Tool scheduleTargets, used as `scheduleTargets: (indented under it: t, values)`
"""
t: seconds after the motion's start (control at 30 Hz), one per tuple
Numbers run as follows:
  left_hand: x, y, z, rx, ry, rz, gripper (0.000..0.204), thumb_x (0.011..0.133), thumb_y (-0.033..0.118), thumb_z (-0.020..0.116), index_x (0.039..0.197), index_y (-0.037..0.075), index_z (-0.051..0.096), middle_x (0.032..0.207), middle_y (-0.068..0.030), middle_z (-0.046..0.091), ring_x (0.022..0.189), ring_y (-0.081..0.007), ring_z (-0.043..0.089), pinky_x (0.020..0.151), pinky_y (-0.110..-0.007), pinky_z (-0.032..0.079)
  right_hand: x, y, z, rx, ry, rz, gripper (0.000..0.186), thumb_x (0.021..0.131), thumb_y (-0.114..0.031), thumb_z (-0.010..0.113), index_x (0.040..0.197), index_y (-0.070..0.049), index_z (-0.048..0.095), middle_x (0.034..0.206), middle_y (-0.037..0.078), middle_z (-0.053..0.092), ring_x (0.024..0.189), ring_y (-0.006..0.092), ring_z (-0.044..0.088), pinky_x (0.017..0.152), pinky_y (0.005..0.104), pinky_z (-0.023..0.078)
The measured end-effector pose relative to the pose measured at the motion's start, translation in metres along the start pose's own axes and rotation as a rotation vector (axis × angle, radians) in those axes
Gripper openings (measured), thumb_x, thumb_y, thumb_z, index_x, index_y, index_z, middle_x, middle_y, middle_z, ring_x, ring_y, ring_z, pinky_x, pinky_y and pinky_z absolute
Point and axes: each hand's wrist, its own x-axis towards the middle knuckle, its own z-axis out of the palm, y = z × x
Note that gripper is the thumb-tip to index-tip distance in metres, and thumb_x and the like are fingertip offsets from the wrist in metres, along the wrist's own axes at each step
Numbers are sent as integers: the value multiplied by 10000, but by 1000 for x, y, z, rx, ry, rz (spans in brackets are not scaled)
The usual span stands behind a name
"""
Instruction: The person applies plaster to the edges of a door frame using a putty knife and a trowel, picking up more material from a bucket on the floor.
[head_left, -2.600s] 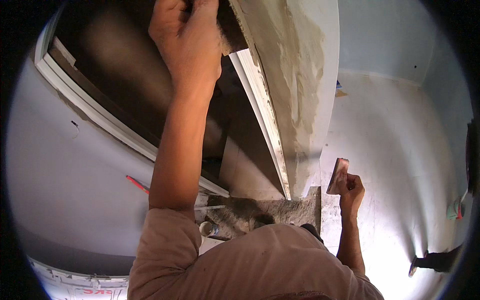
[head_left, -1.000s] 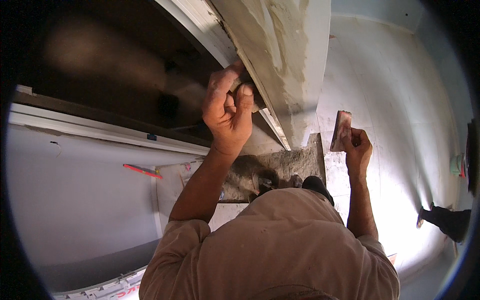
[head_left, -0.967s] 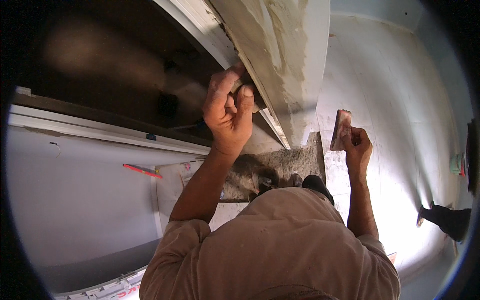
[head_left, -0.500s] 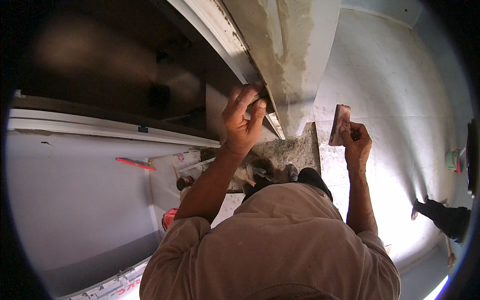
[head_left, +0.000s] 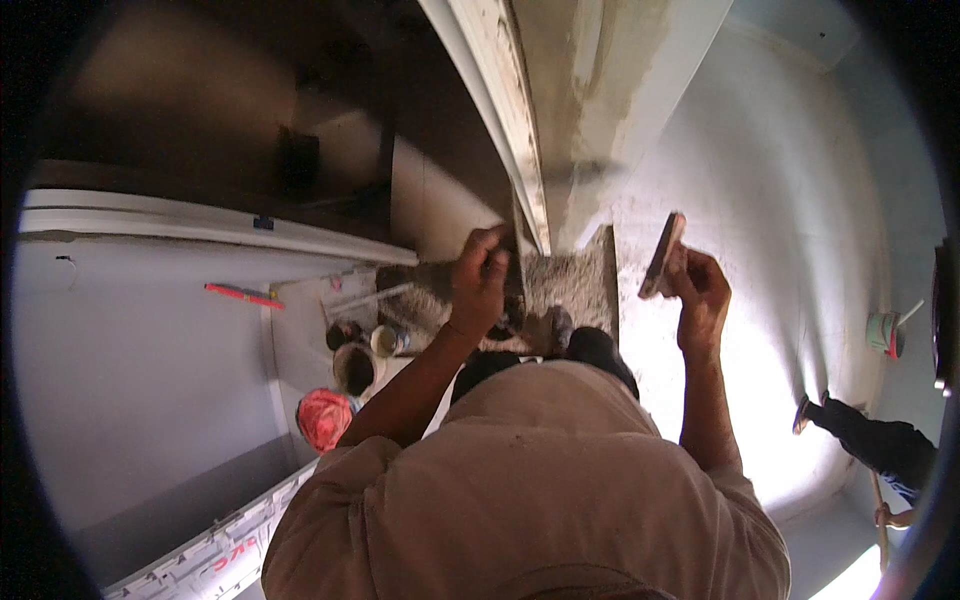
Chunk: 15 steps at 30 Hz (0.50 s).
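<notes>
My right hand is closed on a flat rectangular scraper, smeared with pale residue and tilted nearly edge-on. The fingers of my left hand are curled beside a thin dark strip; blur and shadow hide what they hold, if anything. Ahead of it rises a white frame. To the right of this frame is a wall end with patches of grey-beige plaster. My left hand is below the frame's lower end, apart from the plastered face.
At lower left stand a bucket, a pale can and a red bag-like bundle. A red level is by the left wall. Far right, another person in dark clothes holds a pole; a green-and-red bucket stands nearby.
My left hand has come down and away from the plastered wall edge. My right hand has turned the scraper closer to edge-on. The view has shifted, showing more buckets at left.
</notes>
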Motion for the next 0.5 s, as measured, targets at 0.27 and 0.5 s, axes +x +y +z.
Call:
scheduleTargets:
  t: [0.27,0.5]
  values:
    - [4,79,-47,-1016,15,-913,384,1023,178,441,1384,68,515,1213,-142,660,1025,-250,692,849,-397,600,-18,-48,107,279,-304,-91,321,948,-120,692,1209,50,614,1057,132,700,940,176,665,827,336,541]
    - [-6,70,-117,-1245,-14,-924,419,1048,301,450,1389,66,512,1183,-140,667,1004,-268,694,822,-421,611,-68,-37,143,-272,-468,-52,309,933,-100,699,1197,45,632,1033,96,711,915,117,660,830,297,547]
